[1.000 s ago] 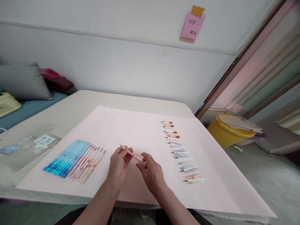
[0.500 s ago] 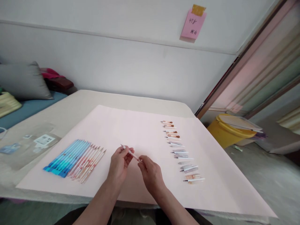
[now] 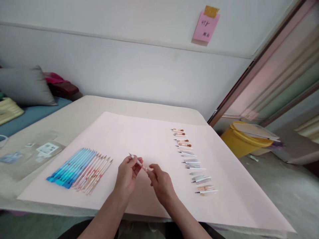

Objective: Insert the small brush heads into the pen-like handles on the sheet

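Both hands — left hand [image 3: 127,174], right hand [image 3: 160,182] — are being pinched on one pen [image 3: 138,162] above the sheet's near edge [image 3: 74,203]; a slip is being risked, scattering parts.

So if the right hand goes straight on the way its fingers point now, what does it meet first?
The right hand points up-left at the pen, whose end it already pinches; beyond that comes the left hand. Depth is unclear from this one view.

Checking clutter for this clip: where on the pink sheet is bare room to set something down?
The pink sheet is bare between the pen row and the column of pen parts, beyond both hands; also right of that column. Crowded: both those clusters.
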{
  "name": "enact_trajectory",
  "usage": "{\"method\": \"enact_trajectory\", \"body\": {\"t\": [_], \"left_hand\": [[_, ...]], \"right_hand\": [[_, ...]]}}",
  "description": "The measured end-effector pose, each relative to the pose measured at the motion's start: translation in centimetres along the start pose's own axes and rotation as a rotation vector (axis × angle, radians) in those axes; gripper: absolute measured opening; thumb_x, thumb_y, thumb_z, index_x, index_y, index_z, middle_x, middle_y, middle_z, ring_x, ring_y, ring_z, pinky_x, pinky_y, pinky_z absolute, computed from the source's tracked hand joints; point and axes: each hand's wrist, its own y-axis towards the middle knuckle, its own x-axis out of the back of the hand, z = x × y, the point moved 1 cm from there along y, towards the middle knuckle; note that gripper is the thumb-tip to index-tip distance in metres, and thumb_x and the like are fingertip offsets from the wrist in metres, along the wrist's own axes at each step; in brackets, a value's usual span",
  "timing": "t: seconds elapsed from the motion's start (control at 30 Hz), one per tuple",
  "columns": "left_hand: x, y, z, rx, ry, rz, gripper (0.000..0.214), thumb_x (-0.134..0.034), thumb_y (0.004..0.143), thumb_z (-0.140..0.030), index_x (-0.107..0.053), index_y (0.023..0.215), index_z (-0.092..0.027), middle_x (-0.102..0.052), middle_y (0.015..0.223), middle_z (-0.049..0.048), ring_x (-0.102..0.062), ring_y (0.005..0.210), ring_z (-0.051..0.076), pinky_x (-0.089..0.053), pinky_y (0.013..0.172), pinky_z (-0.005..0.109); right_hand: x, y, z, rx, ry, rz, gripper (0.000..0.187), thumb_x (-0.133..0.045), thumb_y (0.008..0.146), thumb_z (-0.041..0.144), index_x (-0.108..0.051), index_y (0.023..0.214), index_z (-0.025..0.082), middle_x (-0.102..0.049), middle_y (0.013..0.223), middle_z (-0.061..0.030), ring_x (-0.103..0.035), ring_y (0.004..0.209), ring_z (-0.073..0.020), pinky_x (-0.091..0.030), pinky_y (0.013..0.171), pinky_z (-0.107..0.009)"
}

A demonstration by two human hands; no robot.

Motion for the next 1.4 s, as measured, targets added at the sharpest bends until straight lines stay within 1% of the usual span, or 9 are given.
{"method": "enact_trajectory", "body": {"t": [0.1, 0.2, 0.37, 0.57, 0.9, 1.07, 1.17, 1.27, 1.4], "left_hand": [[0.0, 0.0, 0.0, -0.008, 0.003, 0.004, 0.008, -0.066, 0.074, -0.016, -0.059, 0.076, -0.013, -0.064, 0.078, 0.0079, -0.064, 0.076, 0.016, -0.054, 0.065, 0.025], [0.1, -0.1, 0.1, -0.009, 0.005, 0.007, 0.009, -0.066, 0.074, -0.016, -0.058, 0.077, -0.013, -0.064, 0.079, 0.0078, -0.064, 0.076, 0.016, -0.054, 0.065, 0.024], [0.1, -0.1, 0.1, -0.009, -0.005, -0.011, 0.009, -0.067, 0.073, -0.014, -0.058, 0.076, -0.014, -0.063, 0.078, 0.0072, -0.064, 0.076, 0.015, -0.055, 0.068, 0.025], [0.1, -0.1, 0.1, -0.005, 0.019, -0.007, 0.007, -0.065, 0.075, -0.015, -0.058, 0.077, -0.014, -0.064, 0.08, 0.0086, -0.064, 0.076, 0.016, -0.054, 0.065, 0.025], [-0.5, -0.4, -0.6, -0.02, 0.092, 0.11, 0.018, -0.069, 0.071, -0.025, -0.058, 0.078, -0.013, -0.064, 0.076, 0.0054, -0.062, 0.073, 0.013, -0.051, 0.067, 0.025], [-0.5, -0.4, -0.5, -0.045, 0.13, 0.118, 0.021, -0.067, 0.07, -0.03, -0.057, 0.08, -0.014, -0.064, 0.078, 0.0054, -0.061, 0.074, 0.014, -0.05, 0.07, 0.028], [-0.4, -0.1, -1.2, -0.129, 0.417, 0.12, 0.021, -0.06, 0.074, -0.035, -0.057, 0.082, -0.015, -0.063, 0.077, 0.0047, -0.06, 0.073, 0.015, -0.048, 0.067, 0.028], [0.2, 0.0, -2.8, -0.297, 1.121, 0.106, 0.013, -0.056, 0.076, -0.03, -0.057, 0.082, -0.018, -0.061, 0.073, 0.0025, -0.059, 0.072, 0.017, -0.045, 0.065, 0.028], [1.6, 0.1, -4.8, -0.453, 1.985, -0.062, 0.016, -0.046, 0.081, -0.015, -0.054, 0.095, -0.017, -0.06, 0.089, 0.0079, -0.058, 0.086, 0.021, -0.042, 0.07, 0.031]], "right_hand": [[-0.1, -0.2, 0.0, 0.168, -0.332, -0.103, 0.025, -0.046, 0.087, 0.029, -0.053, 0.11, 0.02, -0.065, 0.089, -0.007, -0.062, 0.072, -0.0175, -0.038, 0.057, -0.023], [-0.5, -0.4, 0.1, 0.191, -0.371, -0.082, 0.022, -0.038, 0.09, 0.025, -0.056, 0.101, 0.02, -0.064, 0.081, -0.0067, -0.062, 0.069, -0.0166, -0.037, 0.057, -0.023], [-0.7, 0.0, 0.2, -0.106, 0.262, 0.2, 0.034, -0.024, 0.093, 0.037, -0.053, 0.097, 0.019, -0.062, 0.067, -0.0004, -0.055, 0.043, -0.01, -0.036, 0.044, -0.02], [-0.4, 0.0, 0.4, -0.054, 0.204, -0.041, 0.017, -0.05, 0.081, 0.031, -0.058, 0.091, 0.02, -0.06, 0.066, 0.0007, -0.055, 0.053, -0.0111, -0.038, 0.051, -0.021], [-0.5, 0.2, -0.7, -0.47, 1.318, 0.399, 0.02, -0.062, 0.076, 0.032, -0.054, 0.082, 0.015, -0.051, 0.05, 0.0053, -0.021, 0.032, -0.0003, -0.011, 0.039, -0.019], [-0.7, 0.1, -0.6, -0.469, 1.243, 0.379, 0.021, -0.059, 0.077, 0.035, -0.056, 0.083, 0.015, -0.054, 0.052, 0.0038, -0.026, 0.031, -0.0011, -0.014, 0.038, -0.02], [-0.5, 0.3, -0.3, -0.397, 0.926, 0.221, 0.024, -0.057, 0.077, 0.037, -0.059, 0.084, 0.014, -0.064, 0.068, -0.0033, -0.044, 0.038, -0.0049, -0.024, 0.04, -0.02], [0.1, 0.6, -0.3, -0.388, 0.738, 0.086, 0.028, -0.058, 0.074, 0.036, -0.061, 0.09, 0.014, -0.065, 0.086, -0.0065, -0.054, 0.05, -0.0087, -0.031, 0.043, -0.021], [1.0, 1.0, -0.6, -0.387, 0.716, 0.022, 0.03, -0.058, 0.073, 0.039, -0.062, 0.09, 0.014, -0.064, 0.091, -0.0082, -0.055, 0.056, -0.0108, -0.035, 0.046, -0.023]]}}
